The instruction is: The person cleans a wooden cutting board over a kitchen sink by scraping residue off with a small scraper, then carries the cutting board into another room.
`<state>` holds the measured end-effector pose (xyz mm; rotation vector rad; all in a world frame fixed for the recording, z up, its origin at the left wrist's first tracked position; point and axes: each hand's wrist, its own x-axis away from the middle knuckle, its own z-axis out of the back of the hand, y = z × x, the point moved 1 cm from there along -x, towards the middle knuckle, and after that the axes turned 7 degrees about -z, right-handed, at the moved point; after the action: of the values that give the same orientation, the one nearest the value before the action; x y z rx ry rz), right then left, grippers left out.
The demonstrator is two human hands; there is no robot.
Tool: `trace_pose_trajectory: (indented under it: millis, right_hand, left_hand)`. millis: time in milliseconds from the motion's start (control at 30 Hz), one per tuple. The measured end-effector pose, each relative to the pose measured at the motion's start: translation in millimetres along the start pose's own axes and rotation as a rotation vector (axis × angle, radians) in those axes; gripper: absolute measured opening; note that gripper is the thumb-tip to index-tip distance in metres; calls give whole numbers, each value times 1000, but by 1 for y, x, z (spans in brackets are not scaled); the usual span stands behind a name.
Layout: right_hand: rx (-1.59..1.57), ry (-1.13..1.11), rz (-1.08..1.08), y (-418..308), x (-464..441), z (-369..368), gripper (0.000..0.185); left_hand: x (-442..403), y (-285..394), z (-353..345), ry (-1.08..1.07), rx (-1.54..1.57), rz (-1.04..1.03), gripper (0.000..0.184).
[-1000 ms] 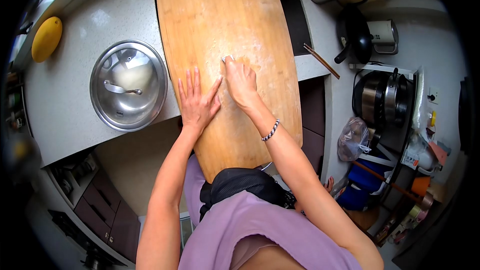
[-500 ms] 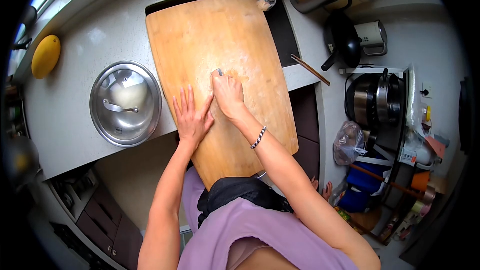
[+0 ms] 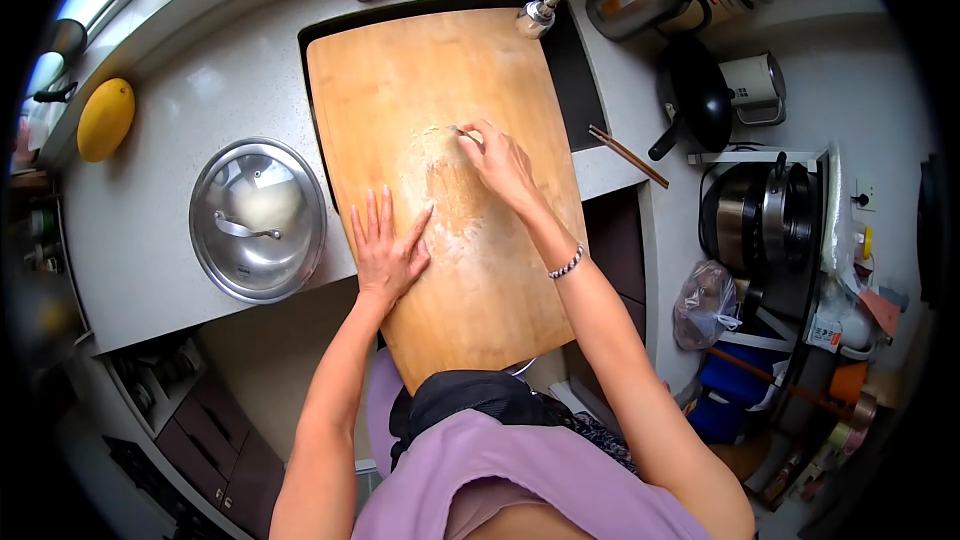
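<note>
On the powdery board, I'm resting my open left grip, my right grip pinching a small object.

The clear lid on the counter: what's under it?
Through the lid, a pale, rounded lump shows. Its underside is hidden, so I can't tell what it rests on or how thick it is.
</note>
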<state>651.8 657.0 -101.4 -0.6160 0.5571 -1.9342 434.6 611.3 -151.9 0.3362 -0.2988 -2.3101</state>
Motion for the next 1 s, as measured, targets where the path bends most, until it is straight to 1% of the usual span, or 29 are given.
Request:
trace_pose_trajectory:
  millis: [33, 100, 133, 200, 233, 333, 500, 600, 667, 767, 900, 967, 1000]
  right_hand:
    - [2, -5, -2, 7, 9, 7, 19]
    - [132, -68, 46, 12, 34, 17, 19]
    - [133, -66, 43, 11, 43, 19, 19]
    - [340, -63, 44, 9, 61, 19, 19]
    - [343, -37, 76, 12, 66, 12, 16]
    - [361, -72, 48, 7, 69, -1, 14]
    - [448, -56, 47, 10, 64, -16, 13]
    - [478, -42, 104, 15, 58, -20, 12]
    - [494, -14, 210, 16, 47, -19, 11]
    - [553, -91, 201, 11, 42, -19, 10]
    - [589, -107, 139, 8, 59, -22, 9]
    - [568, -22, 166, 4, 47, -22, 9]
    - [572, -20, 166, 5, 46, -21, 9]
  left_hand:
    - [0, 0, 1, -9, 10, -24, 59]
    - [0, -2, 1, -10, 19, -46, 58]
    - [-2, -2, 2, -3, 26, -68, 58]
    - [-2, -1, 4, -8, 30, -82, 57]
    - [-3, -1, 3, -6, 23, -86, 57]
    - [-3, 1, 3, -10, 21, -86, 57]
    - [-5, 0, 4, -9, 41, -82, 57]
    - [-5, 0, 4, -20, 34, -78, 57]
    - [-5, 1, 5, -16, 47, -81, 57]
    - [-5, 1, 5, -13, 52, -81, 57]
    - [-6, -2, 4, -24, 30, -89, 58]
    - [-3, -1, 3, -35, 36, -84, 58]
    - [-5, -1, 3, -24, 28, -83, 59]
